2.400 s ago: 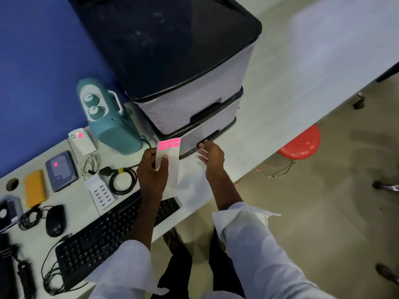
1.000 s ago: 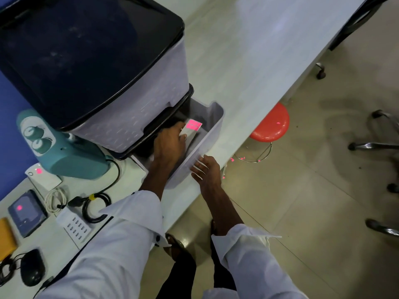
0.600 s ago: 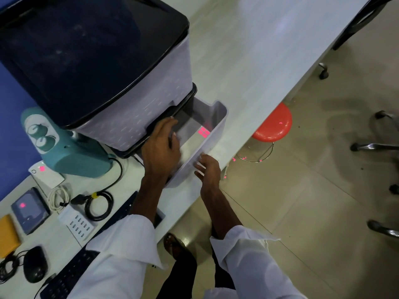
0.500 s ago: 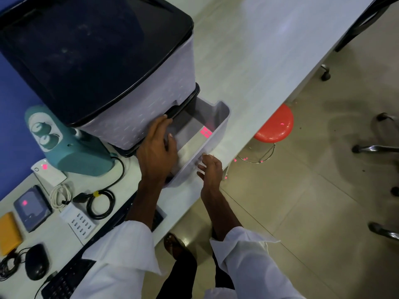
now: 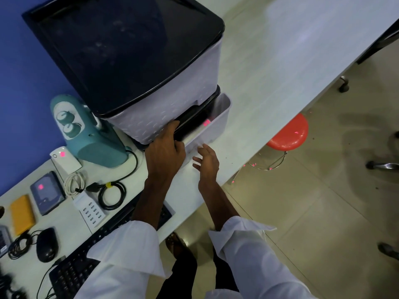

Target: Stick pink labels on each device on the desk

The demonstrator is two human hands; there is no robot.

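At the near corner of a grey drawer [image 5: 217, 131], left hand [image 5: 165, 153] lies against the rim, fingers bent, hold unclear; right hand [image 5: 206, 161] alongside, fingers spread; just beyond, storage unit [image 5: 168, 113] overhangs the pink label sheet [image 5: 207, 122], lying lengthwise along the drawer, pink end away from the hands; teal device [image 5: 90, 137] further left; drawer sits further in than half a second ago.

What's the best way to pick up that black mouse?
Pinch the black mouse across its long sides, coming straight down: it lies flat on the desk, rounded back up, with a coiled cable close beside it.
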